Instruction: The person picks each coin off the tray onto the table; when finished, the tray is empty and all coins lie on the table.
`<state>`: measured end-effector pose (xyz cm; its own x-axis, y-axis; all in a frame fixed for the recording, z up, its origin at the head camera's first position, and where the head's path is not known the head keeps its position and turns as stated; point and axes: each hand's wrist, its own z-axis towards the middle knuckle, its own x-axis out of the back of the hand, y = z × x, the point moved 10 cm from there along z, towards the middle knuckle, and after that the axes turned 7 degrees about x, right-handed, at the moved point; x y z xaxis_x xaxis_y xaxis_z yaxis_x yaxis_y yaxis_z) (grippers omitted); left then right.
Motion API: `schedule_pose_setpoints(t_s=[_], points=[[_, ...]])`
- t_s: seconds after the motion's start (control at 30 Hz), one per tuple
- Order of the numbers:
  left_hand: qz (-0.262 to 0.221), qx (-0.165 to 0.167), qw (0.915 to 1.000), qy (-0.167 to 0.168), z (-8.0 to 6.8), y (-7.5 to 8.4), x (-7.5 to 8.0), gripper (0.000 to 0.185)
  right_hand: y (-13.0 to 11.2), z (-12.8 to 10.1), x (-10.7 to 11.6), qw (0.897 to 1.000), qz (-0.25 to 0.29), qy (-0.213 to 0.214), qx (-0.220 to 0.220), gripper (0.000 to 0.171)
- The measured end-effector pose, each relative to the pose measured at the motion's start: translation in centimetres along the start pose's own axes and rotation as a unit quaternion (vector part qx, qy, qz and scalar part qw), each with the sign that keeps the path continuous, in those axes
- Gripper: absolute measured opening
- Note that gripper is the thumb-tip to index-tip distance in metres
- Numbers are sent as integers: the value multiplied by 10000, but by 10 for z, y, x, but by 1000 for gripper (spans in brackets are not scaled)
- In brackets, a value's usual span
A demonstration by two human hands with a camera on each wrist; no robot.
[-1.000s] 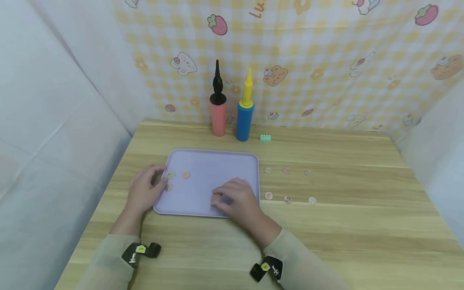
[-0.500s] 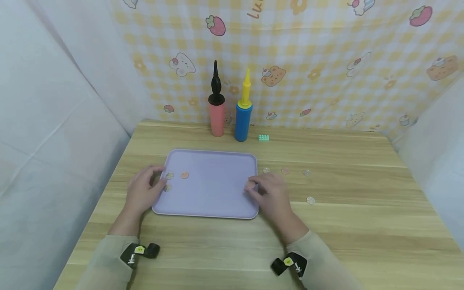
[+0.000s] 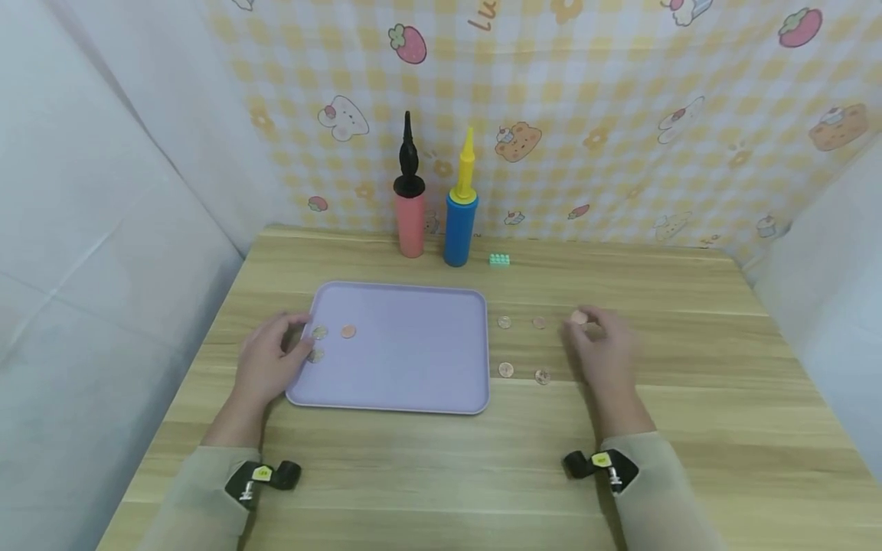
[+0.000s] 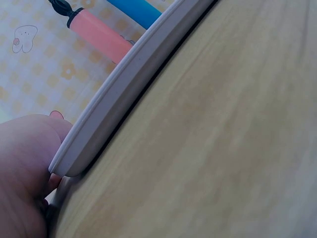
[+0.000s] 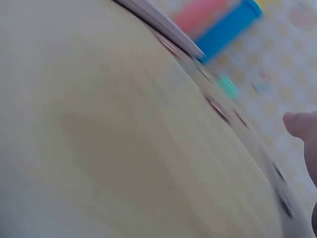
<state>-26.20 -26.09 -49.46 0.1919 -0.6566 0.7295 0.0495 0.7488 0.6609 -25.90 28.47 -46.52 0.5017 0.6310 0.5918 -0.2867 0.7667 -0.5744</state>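
Observation:
A copper-coloured coin [image 3: 579, 316] is pinched between the thumb and forefinger of my right hand [image 3: 609, 348], over the right part of the table. The thumb shows at the right edge of the right wrist view. My left hand [image 3: 267, 358] grips the left edge of a lilac tray [image 3: 406, 383], thumb at the rim. Below the tray corner in the left wrist view, a bit of finger [image 4: 52, 184] shows. Two yellowish coins [image 3: 319, 332] lie in the tray beside that hand, with a copper coin [image 3: 348, 331] to their right.
Right of the tray lie several coins [image 3: 506, 370] in two rows. A pink hand pump [image 3: 411, 226] and a blue one [image 3: 458, 233] stand behind the tray, by a small green toy brick [image 3: 499, 259]. A patterned cloth [image 3: 586, 92] hangs at the back.
My right hand has moved from over the tray out to the right, past the two rows of coins, still pinching the copper coin. The left hand stays at the tray's edge.

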Motion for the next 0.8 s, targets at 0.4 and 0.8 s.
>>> schedule_pose_setpoints(t_s=[0.4,0.8], points=[[-6,0,10000,11,0,-1,2,36,90,-8,44,9744,-390,-345,-2186,46],[4,19,10000,4,0,2,1,35,90,-5,45,9751,-1028,-625,-1861,37]])
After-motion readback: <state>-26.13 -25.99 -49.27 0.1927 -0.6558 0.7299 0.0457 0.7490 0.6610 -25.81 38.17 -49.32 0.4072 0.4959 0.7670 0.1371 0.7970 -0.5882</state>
